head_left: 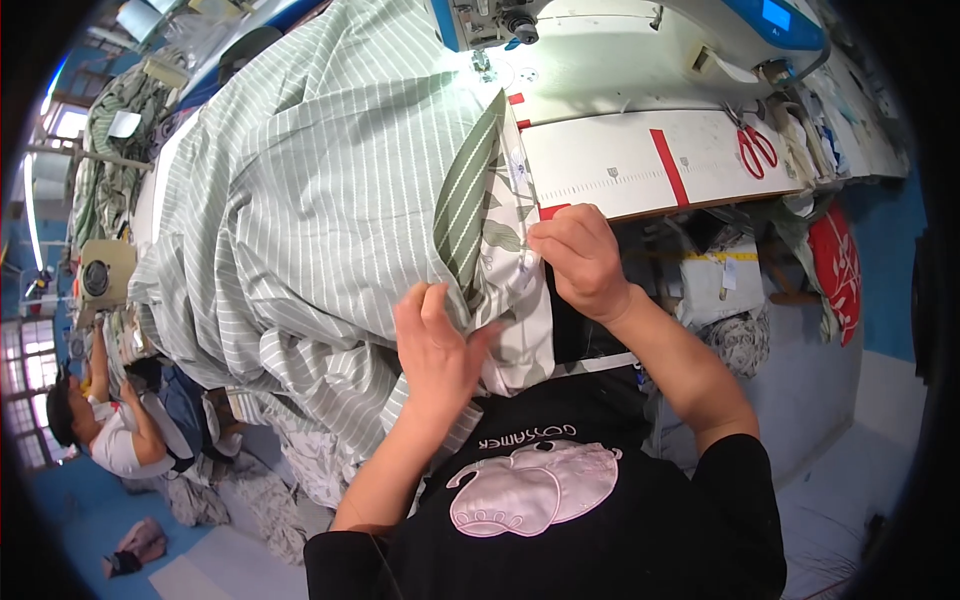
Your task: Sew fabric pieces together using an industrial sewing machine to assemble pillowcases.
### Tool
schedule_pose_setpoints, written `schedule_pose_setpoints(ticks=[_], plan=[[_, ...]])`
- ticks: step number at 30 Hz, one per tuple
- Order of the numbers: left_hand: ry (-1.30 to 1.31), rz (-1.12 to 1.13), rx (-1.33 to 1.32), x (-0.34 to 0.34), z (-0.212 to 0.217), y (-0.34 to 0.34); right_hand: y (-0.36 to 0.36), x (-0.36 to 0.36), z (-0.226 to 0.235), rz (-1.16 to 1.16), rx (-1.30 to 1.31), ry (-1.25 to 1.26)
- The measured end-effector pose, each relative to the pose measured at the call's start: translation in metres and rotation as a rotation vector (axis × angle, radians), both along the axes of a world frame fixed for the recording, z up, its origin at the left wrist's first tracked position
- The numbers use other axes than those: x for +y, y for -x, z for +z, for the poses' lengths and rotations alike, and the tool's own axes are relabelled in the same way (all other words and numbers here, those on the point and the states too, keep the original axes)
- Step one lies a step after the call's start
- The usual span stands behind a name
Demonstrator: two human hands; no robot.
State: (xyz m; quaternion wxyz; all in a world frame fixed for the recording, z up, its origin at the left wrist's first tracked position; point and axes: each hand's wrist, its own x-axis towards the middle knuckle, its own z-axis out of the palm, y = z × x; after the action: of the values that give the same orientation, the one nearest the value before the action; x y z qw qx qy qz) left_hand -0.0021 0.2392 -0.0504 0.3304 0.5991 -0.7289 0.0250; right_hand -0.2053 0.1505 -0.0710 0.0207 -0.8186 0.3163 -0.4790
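A large green-grey cloth with white stripes point(340, 190) spreads over the left of the sewing table and drapes down its front. Along its right side lies a white leaf-print cloth point(508, 345), with a darker green striped fold showing between the two. My left hand point(435, 345) is bent round the near part of the striped cloth's edge, its thumb reaching across to the print. With fingers pinched, my right hand point(580, 262) grips the right edge of the leaf-print cloth at the table's front. The layers' far end narrows to a point just short of the lit presser foot point(483, 68).
The sewing machine point(775, 28) stands across the back. Red-handled scissors point(755, 150) lie on the white tabletop point(600, 150), right of a red tape strip. Cloth bundles hang below the table. At the far left, another person point(130, 440) works beside fabric piles.
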Motion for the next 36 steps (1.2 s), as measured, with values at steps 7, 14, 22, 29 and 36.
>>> schedule_pose_setpoints(ticks=[7,14,22,29,36], plan=[[-0.587,-0.095,0.328,0.017,0.013,-0.044,0.004,-0.001,0.003,0.033,-0.007,-0.022],[-0.869,0.050,0.931,0.007,0.024,-0.044,0.006,-0.002,0.005,0.057,-0.014,-0.036],[-0.228,0.150,0.062,-0.009,-0.017,-0.016,0.008,-0.005,0.005,0.071,-0.003,-0.044],[-0.317,0.060,0.452,-0.002,-0.009,-0.043,0.009,-0.006,0.006,0.075,-0.013,-0.044],[-0.244,0.228,0.910,-0.014,0.036,-0.033,0.008,-0.005,0.009,0.084,0.008,-0.042]])
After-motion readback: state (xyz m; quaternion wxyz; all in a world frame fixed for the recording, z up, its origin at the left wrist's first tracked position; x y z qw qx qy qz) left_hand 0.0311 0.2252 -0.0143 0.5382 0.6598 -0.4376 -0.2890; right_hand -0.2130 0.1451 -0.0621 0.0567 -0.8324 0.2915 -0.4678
